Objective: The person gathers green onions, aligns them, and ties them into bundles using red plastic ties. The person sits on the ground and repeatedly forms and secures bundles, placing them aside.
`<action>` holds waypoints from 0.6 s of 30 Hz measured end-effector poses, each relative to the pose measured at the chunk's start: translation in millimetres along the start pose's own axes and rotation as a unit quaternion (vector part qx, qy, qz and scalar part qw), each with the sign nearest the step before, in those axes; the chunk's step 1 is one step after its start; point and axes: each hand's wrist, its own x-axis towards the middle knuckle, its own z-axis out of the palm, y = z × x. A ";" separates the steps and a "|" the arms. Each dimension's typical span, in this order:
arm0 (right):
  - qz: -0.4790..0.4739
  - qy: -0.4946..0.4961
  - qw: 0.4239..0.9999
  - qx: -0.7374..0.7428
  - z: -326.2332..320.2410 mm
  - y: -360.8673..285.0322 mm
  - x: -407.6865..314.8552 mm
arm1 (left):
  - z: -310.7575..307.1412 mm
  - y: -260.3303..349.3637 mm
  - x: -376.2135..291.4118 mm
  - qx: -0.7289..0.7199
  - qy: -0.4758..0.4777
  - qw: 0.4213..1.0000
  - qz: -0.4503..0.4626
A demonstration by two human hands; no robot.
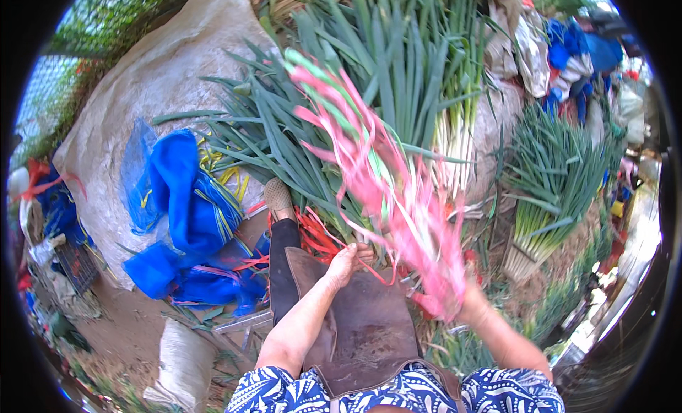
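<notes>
A bundle of pink, white and pale green plastic strips (383, 178) fans up and to the left across the middle of the view, blurred by motion. My right hand (468, 302), partly hidden behind the pink strands, grips its lower end. Above the brown apron (367, 317) on my lap, my left hand (349, 261) pinches a pink strip (391, 277) that curves towards the bundle. Behind the strips lie long-leaved green onions (282, 125), their lower ends partly covered by the strips and my left hand.
More green onions (394, 56) lie at the far side, white stalks towards me. Another bunch (559, 168) lies to the right. Blue mesh fabric (176, 189) is heaped on a pale sheet (122, 93) to the left. A white sack (186, 365) stands at lower left, near a metal frame (245, 325).
</notes>
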 end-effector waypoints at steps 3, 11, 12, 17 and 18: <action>0.169 0.025 0.985 -0.018 -67.7 88.1 -29.3 | 23.0 -41.6 -13.4 -0.046 -0.008 0.998 -0.034; -0.026 0.008 1.000 -0.008 -115.5 174.0 -9.4 | 59.0 39.0 -94.4 0.347 -0.077 0.897 0.263; -0.023 0.009 0.999 0.037 -121.4 175.6 -10.5 | 70.9 54.3 -130.1 0.439 -0.177 0.836 0.278; -0.230 0.005 0.973 -0.004 -149.8 189.2 -29.0 | 182.9 35.2 -298.6 0.641 -0.455 0.614 0.073; -0.371 -0.051 0.916 -0.144 -157.1 193.6 -34.8 | 204.1 26.7 -302.7 0.667 -0.453 0.589 0.047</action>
